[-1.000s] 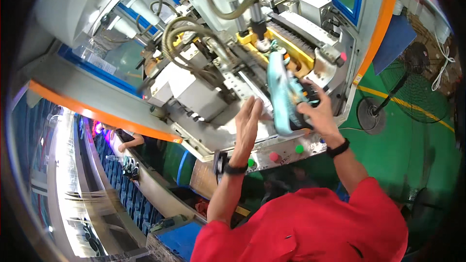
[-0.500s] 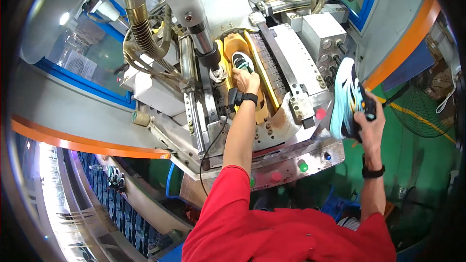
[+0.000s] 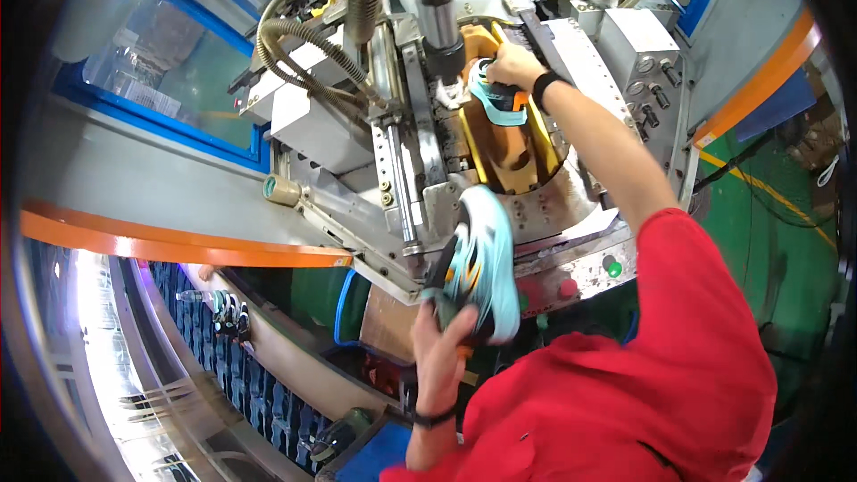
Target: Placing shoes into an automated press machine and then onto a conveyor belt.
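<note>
In front of the machine my left hand (image 3: 437, 344) is closed round a sneaker (image 3: 489, 259), with its pale blue and white sole side turned to the right and its dark upper towards the fingers. My right hand (image 3: 516, 67) reaches into the machine's yellow-padded cradle (image 3: 511, 156) and grips a second sneaker (image 3: 502, 107) with teal, black and orange parts. That shoe is tilted inside the far half of the cradle, partly covered by the hand. A dark press ram (image 3: 442, 36) hangs just left of it.
Steel rods and ribbed hoses (image 3: 308, 45) crowd the cradle's left. A valve block (image 3: 638, 49) with gauges stands right. Green and red buttons (image 3: 612, 266) line the front panel. At lower left, a conveyor (image 3: 245, 384) carries another shoe (image 3: 230, 314); an orange-edged guard (image 3: 178, 245) runs above it.
My left hand has come out of the cradle with a sneaker and moved down towards me. My right hand has swung left from the machine's right side, bringing its sneaker into the cradle.
</note>
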A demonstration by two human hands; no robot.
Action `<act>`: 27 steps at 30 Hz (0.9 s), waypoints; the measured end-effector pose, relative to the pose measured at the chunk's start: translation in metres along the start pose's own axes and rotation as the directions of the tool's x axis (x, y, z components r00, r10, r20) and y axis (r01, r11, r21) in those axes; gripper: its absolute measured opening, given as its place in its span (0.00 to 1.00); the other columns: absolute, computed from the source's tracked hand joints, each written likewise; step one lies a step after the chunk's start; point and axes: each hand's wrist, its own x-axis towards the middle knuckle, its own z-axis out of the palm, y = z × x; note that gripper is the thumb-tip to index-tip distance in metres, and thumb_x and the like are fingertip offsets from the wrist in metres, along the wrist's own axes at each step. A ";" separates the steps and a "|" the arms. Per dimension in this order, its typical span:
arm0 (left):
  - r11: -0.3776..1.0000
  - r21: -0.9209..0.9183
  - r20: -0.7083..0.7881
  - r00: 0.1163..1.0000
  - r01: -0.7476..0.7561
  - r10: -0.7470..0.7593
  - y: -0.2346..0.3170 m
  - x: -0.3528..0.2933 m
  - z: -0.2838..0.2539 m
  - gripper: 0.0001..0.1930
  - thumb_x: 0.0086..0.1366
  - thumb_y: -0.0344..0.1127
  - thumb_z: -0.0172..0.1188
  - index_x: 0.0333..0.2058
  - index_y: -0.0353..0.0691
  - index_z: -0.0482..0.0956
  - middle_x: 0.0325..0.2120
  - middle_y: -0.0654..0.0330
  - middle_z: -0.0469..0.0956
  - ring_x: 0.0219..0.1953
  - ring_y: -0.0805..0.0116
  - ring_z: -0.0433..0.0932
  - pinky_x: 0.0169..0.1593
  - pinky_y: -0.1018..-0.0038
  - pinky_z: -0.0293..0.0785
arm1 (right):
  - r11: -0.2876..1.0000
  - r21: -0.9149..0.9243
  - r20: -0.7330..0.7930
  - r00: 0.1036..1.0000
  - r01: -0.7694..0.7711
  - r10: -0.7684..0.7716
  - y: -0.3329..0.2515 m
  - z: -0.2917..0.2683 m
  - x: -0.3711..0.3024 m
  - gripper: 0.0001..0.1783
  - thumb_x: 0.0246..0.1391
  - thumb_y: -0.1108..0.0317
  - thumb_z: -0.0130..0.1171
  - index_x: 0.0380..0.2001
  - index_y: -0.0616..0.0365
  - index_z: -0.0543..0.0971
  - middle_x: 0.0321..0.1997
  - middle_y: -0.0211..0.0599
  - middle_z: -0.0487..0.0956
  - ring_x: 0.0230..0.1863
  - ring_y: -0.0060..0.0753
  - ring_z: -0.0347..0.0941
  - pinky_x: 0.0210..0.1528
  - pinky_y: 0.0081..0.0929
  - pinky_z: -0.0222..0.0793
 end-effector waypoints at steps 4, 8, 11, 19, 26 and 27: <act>0.987 0.102 -0.286 0.947 -0.123 0.147 -0.002 -0.074 -0.045 0.28 0.56 0.23 0.57 0.58 0.30 0.66 0.49 0.54 0.74 0.49 0.63 0.76 0.55 0.69 0.71 | 0.987 -0.146 -0.372 0.928 -0.070 0.011 0.016 0.110 0.011 0.29 0.48 0.60 0.57 0.49 0.72 0.69 0.31 0.55 0.81 0.32 0.52 0.81 0.36 0.44 0.77; 0.965 -0.029 -0.497 0.841 -0.261 0.213 -0.032 -0.114 -0.072 0.26 0.58 0.23 0.59 0.56 0.32 0.67 0.46 0.57 0.75 0.44 0.68 0.77 0.47 0.73 0.74 | 0.974 -0.123 -0.204 0.965 -0.192 0.165 0.000 0.099 -0.004 0.37 0.47 0.66 0.60 0.59 0.68 0.61 0.43 0.57 0.78 0.43 0.53 0.79 0.37 0.46 0.78; 0.958 -0.067 -0.634 0.753 -0.278 0.174 -0.053 -0.130 -0.075 0.25 0.59 0.23 0.57 0.57 0.32 0.67 0.45 0.57 0.76 0.42 0.68 0.78 0.44 0.74 0.76 | 0.931 -0.150 -0.353 0.861 0.334 -0.366 -0.020 0.065 -0.101 0.26 0.47 0.69 0.57 0.51 0.64 0.67 0.41 0.53 0.77 0.40 0.54 0.77 0.38 0.46 0.75; 0.972 -0.108 -0.632 0.769 -0.208 0.094 -0.079 -0.131 -0.061 0.20 0.63 0.28 0.56 0.54 0.31 0.70 0.42 0.57 0.77 0.39 0.68 0.79 0.37 0.75 0.78 | 0.704 0.347 -0.108 0.772 0.619 -0.626 0.002 0.154 -0.362 0.09 0.46 0.75 0.57 0.34 0.57 0.76 0.35 0.43 0.76 0.40 0.46 0.74 0.36 0.35 0.75; 0.974 -0.107 -0.625 0.776 -0.199 0.090 -0.084 -0.142 -0.043 0.20 0.63 0.29 0.56 0.54 0.31 0.70 0.42 0.56 0.76 0.40 0.68 0.79 0.40 0.73 0.77 | 0.766 0.187 0.173 0.747 0.615 -0.642 0.056 0.235 -0.362 0.11 0.48 0.72 0.57 0.38 0.58 0.75 0.43 0.40 0.72 0.41 0.46 0.74 0.36 0.36 0.77; 0.971 -0.115 -0.625 0.775 -0.210 0.093 -0.087 -0.140 -0.044 0.20 0.63 0.29 0.56 0.54 0.31 0.70 0.42 0.56 0.76 0.40 0.68 0.79 0.40 0.73 0.77 | 0.800 0.249 0.185 0.784 0.546 -0.593 0.051 0.223 -0.358 0.12 0.49 0.70 0.57 0.39 0.59 0.74 0.44 0.43 0.72 0.41 0.48 0.75 0.36 0.40 0.77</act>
